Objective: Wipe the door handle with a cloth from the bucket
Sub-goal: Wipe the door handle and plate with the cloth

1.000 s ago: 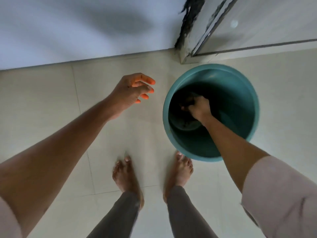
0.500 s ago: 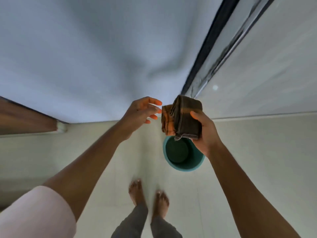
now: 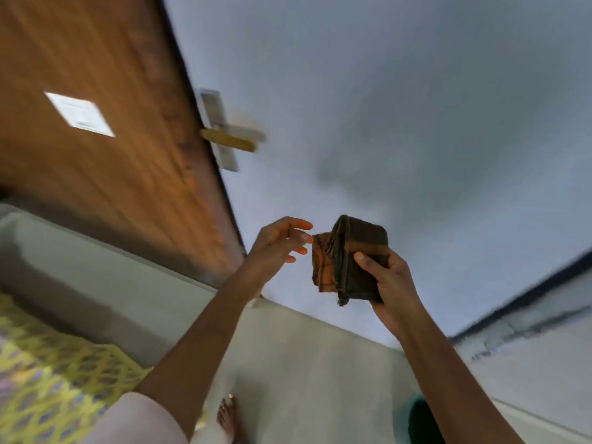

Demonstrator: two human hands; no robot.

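A pale grey-blue wall (image 3: 400,107) fills most of the frame, with a brown wooden door (image 3: 96,139) slanting across the upper left and light floor tiles (image 3: 304,379) along the bottom. A second ago the view looked straight down into the teal bucket, where the right hand was reaching for the cloth; half a second ago the cloth was already lifted clear above it. Now the view has swung up and to the left, so the door handle (image 3: 229,141), a pale lever on a light plate at the door's edge, shows in the upper middle for the first time. The bucket (image 3: 413,418) has slid to the bottom right edge, mostly cut off behind the right forearm.

The right hand (image 3: 389,283) grips the folded dark brown cloth (image 3: 355,261), thumb pressed on its near face, in the centre right of the frame. The left hand (image 3: 277,246) is open with fingers loosely curled, its fingertips touching or just beside the cloth's orange-striped left edge; blur keeps me from telling which.

So the fetching looks done. The cloth is well below and right of the handle, and wiping has not begun; the next step is probably carrying it up to the lever.
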